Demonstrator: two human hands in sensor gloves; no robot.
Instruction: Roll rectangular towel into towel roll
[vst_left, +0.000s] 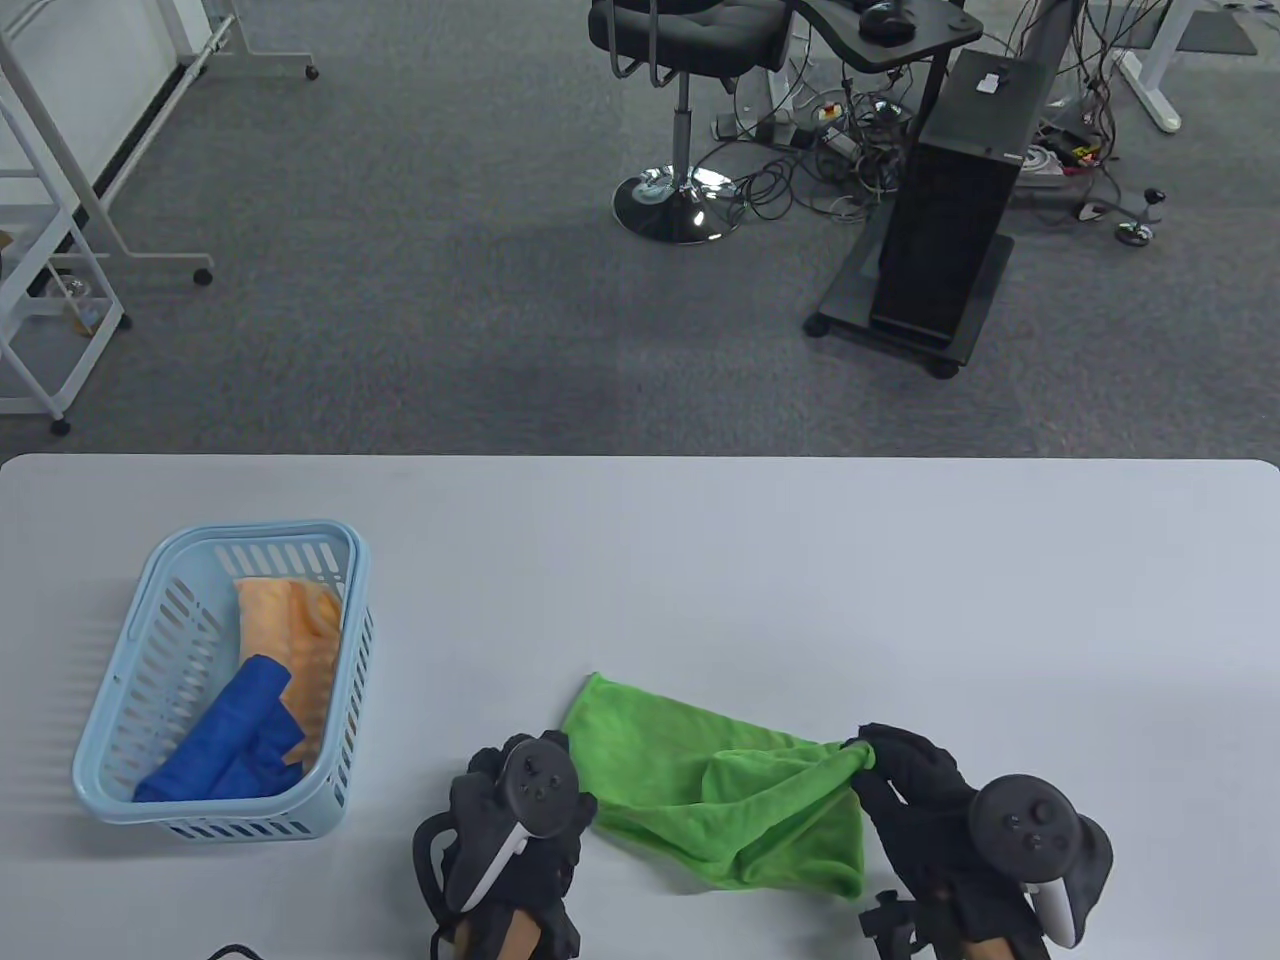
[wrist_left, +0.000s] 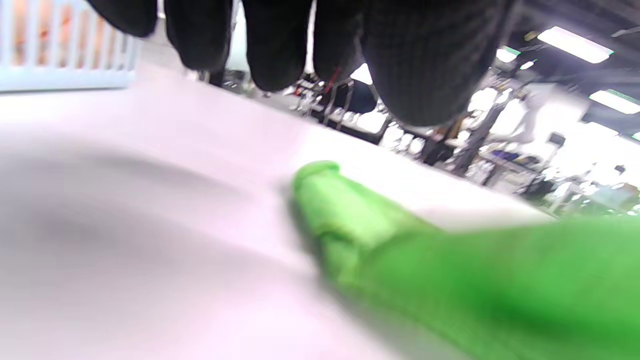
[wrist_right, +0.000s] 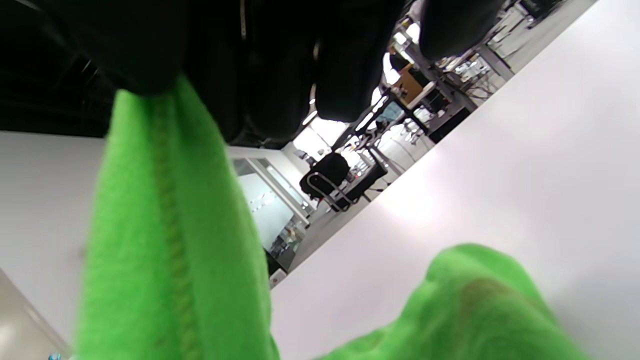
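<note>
Table view puts the crumpled green towel (vst_left: 715, 795) on the table (vst_left: 900, 600), right of the basket (vst_left: 120, 800); the right hand (vst_left: 915, 790) pinches one bunched corner, the left hand (vst_left: 520, 800) sits at the towel's other side. Likely step: spreading it flat; next, the left hand should take an edge and pull apart. Left wrist view shows its fingers (wrist_left: 275, 45) hanging free above the cloth, gripping nothing. Right wrist view confirms a hem clamped between fingertips (wrist_right: 145, 55).

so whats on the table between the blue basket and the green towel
Nothing: in the table view only bare white table lies between the blue basket and the green towel. The left hand sits nearer the front edge, at the towel's left side.
</note>
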